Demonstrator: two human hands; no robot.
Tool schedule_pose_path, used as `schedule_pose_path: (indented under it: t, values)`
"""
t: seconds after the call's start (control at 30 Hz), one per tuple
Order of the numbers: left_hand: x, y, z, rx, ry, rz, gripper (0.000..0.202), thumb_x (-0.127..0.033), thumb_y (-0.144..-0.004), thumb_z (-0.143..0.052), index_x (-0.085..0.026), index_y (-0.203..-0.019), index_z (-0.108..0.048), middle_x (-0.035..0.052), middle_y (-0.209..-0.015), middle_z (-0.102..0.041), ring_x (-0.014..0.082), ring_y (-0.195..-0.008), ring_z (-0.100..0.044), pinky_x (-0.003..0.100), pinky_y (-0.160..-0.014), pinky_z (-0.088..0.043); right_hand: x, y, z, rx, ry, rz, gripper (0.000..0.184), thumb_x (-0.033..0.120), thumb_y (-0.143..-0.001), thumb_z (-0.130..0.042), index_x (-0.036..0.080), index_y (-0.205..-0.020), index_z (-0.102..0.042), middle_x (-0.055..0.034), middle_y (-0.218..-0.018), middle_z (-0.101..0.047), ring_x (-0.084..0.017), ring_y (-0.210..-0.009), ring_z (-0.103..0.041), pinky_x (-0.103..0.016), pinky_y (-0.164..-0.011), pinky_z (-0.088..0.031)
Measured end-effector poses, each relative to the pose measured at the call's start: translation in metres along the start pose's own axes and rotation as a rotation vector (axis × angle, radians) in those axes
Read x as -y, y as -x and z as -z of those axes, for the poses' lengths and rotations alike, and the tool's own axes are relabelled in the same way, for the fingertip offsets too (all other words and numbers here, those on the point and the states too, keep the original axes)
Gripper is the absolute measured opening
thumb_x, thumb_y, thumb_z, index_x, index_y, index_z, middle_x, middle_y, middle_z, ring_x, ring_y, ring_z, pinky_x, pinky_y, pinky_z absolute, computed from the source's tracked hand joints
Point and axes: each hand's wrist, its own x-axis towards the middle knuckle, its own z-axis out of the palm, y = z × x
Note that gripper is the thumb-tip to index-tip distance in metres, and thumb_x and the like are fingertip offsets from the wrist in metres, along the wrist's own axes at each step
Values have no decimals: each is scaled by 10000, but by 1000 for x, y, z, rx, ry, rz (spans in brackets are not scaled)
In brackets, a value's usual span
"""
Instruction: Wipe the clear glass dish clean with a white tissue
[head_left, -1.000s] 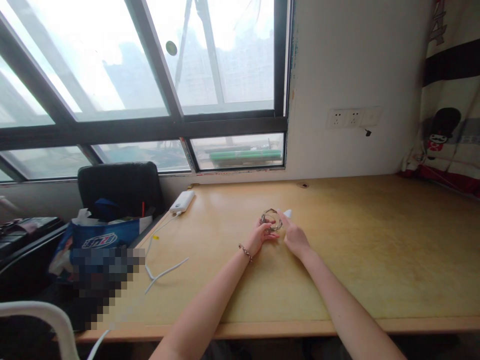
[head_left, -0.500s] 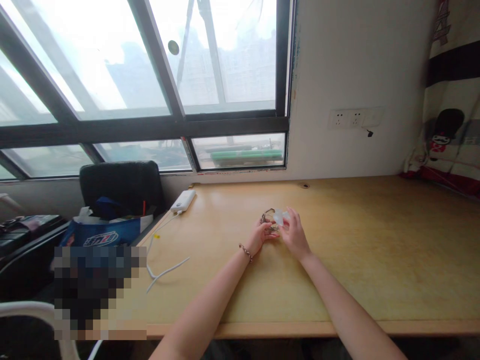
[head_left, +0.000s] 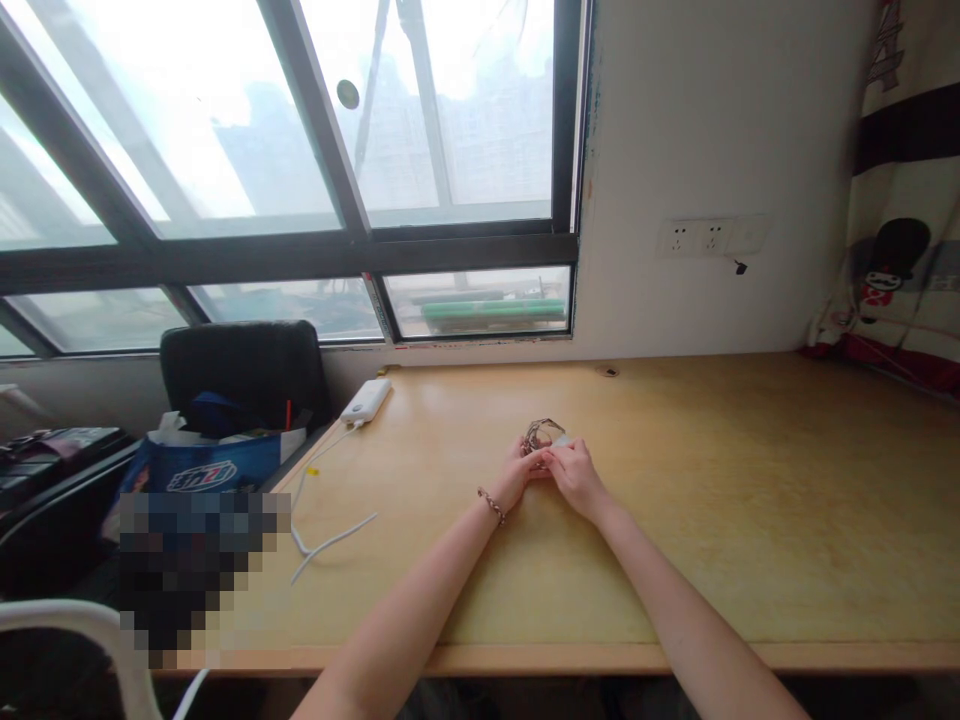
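Observation:
Both my hands meet at the middle of a wooden desk (head_left: pixel 750 500). My left hand (head_left: pixel 517 474), with a beaded bracelet on its wrist, pinches a small coil of dark wire (head_left: pixel 541 433). My right hand (head_left: pixel 574 474) is closed beside it, its fingertips on a small white piece at the end of the coil. The two hands touch each other over the coil. The white piece is mostly hidden by my fingers.
A white power bank (head_left: pixel 365 400) lies at the desk's back left, its white cable (head_left: pixel 330 540) trailing toward the front edge. A black chair (head_left: pixel 244 370) holds a blue bag (head_left: pixel 206 470) to the left. Wall sockets (head_left: pixel 709 238) sit above the desk; a patterned curtain (head_left: pixel 892 250) hangs right.
My right hand lifted a small white piece next to the coil, then drew in and closed against my left hand. My left hand stayed on the coil.

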Motion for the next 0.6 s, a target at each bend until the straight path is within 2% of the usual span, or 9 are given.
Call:
schedule_pose_path:
  t: [0.1,0.2,0.33,0.4,0.47,0.53,0.6]
  values:
    - [2,-1,2,29,-20,17,312,-364,-705,-590,-131,-905,-531,50,-789,-601,109,-593,-564,215,-517,-470,1,0,3,-25,-67,-29,271,312,-874,-349,212,-951,-589,-55,-850,-591,-199,-922,-432,-351,-814,-340]
    - [3,-5,6,-11,-9,40,381,-472,-741,-497,-107,-818,-571,28,-626,-577,60,-420,-465,157,-362,-334,5,0,7,-19,-39,28,222,337,-792,-508,220,-968,-578,-57,-963,-584,-224,-1023,-396,-401,-892,-282]
    - [2,-9,9,-69,70,88,463,-551,-743,-428,-114,-749,-581,30,-619,-590,45,-372,-405,166,-310,-232,12,0,10,3,5,130,202,279,-733,-594,238,-930,-579,-42,-951,-606,-222,-988,-442,-429,-932,-232]
    - [0,-9,8,-41,96,127,500,-585,-731,-414,-116,-774,-580,37,-647,-602,58,-399,-440,166,-324,-258,14,1,9,-14,3,145,155,263,-733,-594,229,-884,-583,-42,-893,-614,-210,-931,-480,-413,-930,-246]
    - [0,-7,5,13,104,146,544,-618,-719,-395,-115,-817,-578,54,-689,-611,95,-498,-525,169,-390,-346,15,1,6,-57,-20,113,126,265,-726,-599,211,-838,-579,-45,-840,-612,-204,-875,-505,-394,-903,-286]
    - [1,-6,1,88,85,143,560,-625,-713,-397,-117,-869,-576,76,-747,-618,140,-647,-581,202,-526,-436,14,2,4,-135,-67,10,118,285,-728,-592,195,-801,-572,-49,-802,-607,-206,-831,-520,-372,-845,-342]
    - [4,-4,-2,149,37,122,526,-580,-716,-447,-117,-934,-569,93,-816,-617,166,-757,-586,241,-651,-458,12,1,2,-215,-174,-142,156,333,-746,-561,183,-790,-566,-50,-765,-606,-203,-770,-537,-335,-750,-398]
